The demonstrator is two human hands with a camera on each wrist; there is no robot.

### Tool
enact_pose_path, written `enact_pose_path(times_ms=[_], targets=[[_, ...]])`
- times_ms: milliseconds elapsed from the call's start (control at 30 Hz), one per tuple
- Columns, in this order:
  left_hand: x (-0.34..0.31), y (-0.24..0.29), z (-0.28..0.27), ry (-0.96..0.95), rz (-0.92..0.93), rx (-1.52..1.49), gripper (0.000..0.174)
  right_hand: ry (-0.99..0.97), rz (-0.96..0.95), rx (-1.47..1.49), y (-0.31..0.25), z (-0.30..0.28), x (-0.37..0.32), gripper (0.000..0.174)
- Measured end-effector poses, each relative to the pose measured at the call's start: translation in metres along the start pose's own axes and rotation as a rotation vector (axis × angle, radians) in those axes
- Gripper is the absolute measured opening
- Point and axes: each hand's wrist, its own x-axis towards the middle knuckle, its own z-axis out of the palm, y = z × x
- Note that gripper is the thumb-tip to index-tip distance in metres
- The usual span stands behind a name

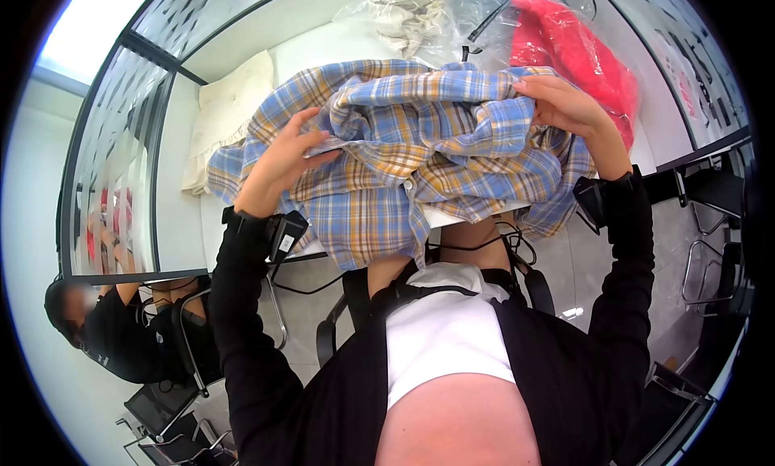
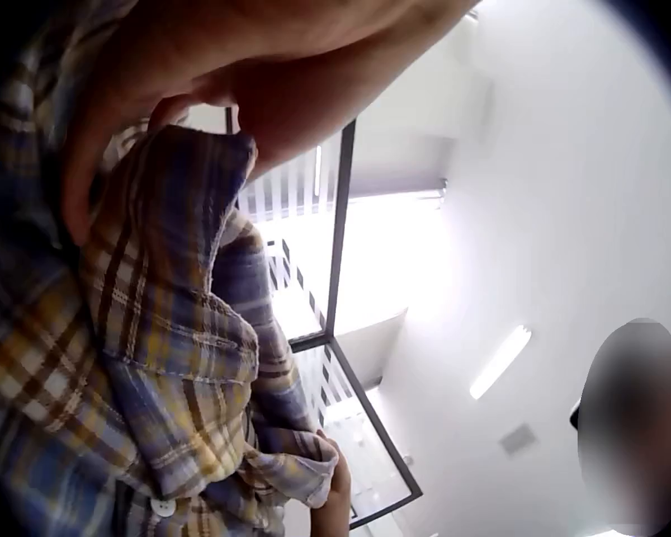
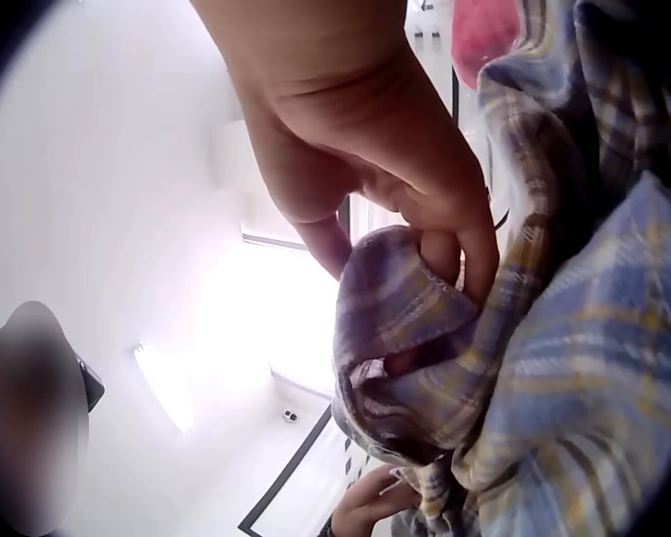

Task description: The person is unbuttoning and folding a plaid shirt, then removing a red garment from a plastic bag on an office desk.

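A blue, yellow and white plaid shirt (image 1: 404,159) lies bunched across the table, its lower part hanging over the front edge. At its left side my left hand (image 1: 282,155) holds the cloth by the upper edge, the fingers spread around it. In the left wrist view a pointed plaid flap (image 2: 179,190) lies between the fingers and thumb. My right hand (image 1: 565,107) grips the shirt's upper right edge, thumb and fingers around a fold. The right wrist view has this folded band (image 3: 397,291) curling beneath the fingers. A button (image 1: 408,185) shows on the front.
Cream fabric (image 1: 230,115) lies at the table's left. Behind the shirt are a clear plastic bag with white cloth (image 1: 412,18) and a red garment in plastic (image 1: 573,54). Glass partitions border the table. Another person (image 1: 129,329) sits at the far left. Black cables (image 1: 517,244) hang below.
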Motion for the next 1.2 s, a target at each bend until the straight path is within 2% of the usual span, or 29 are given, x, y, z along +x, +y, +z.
enact_pose_path(times_ms=[133,167,267,367,467,567,667,767,867,967,1067,1167,1200], targets=[[0.003,0.002,0.004,0.098,0.026,-0.041,0.054,-0.033,-0.135,0.12,0.009,0.002,0.003,0.02],[0.004,0.003,0.004,0.062,0.069,-0.086,0.052,-0.089,-0.197,0.169,0.011,-0.002,0.002,0.02],[0.003,0.005,0.001,-0.033,0.198,-0.223,0.045,-0.037,-0.294,0.291,0.021,-0.007,0.002,0.022],[-0.003,0.012,0.003,-0.092,0.218,-0.417,0.042,-0.088,-0.33,0.358,0.02,-0.006,-0.001,0.035],[-0.012,0.018,0.019,-0.04,0.313,-0.525,0.049,-0.137,-0.511,0.538,0.027,-0.002,0.004,0.037],[-0.021,0.024,0.038,-0.211,0.582,-0.437,0.062,-0.282,-0.594,0.614,0.024,0.007,0.003,0.043],[-0.02,0.018,0.036,-0.239,0.596,-0.431,0.072,-0.441,-0.646,0.689,0.035,0.007,0.012,0.05],[-0.015,0.004,0.028,-0.193,0.54,-0.479,0.067,-0.505,-0.596,0.676,0.038,0.012,0.013,0.053],[-0.016,0.0,0.023,-0.261,0.411,-0.58,0.056,-0.386,-0.501,0.573,0.046,0.008,0.016,0.049],[-0.01,-0.009,0.018,-0.373,0.439,-0.523,0.044,-0.286,-0.428,0.589,0.047,0.017,0.016,0.043],[-0.007,-0.016,0.016,-0.312,0.44,-0.399,0.038,-0.079,-0.369,0.675,0.045,0.027,0.013,0.038],[-0.009,-0.014,0.02,-0.194,0.446,-0.063,0.034,-0.052,-0.332,0.693,0.039,0.029,0.011,0.037],[-0.01,-0.015,0.022,-0.113,0.495,0.122,0.035,-0.022,-0.318,0.567,0.038,0.031,0.013,0.037]])
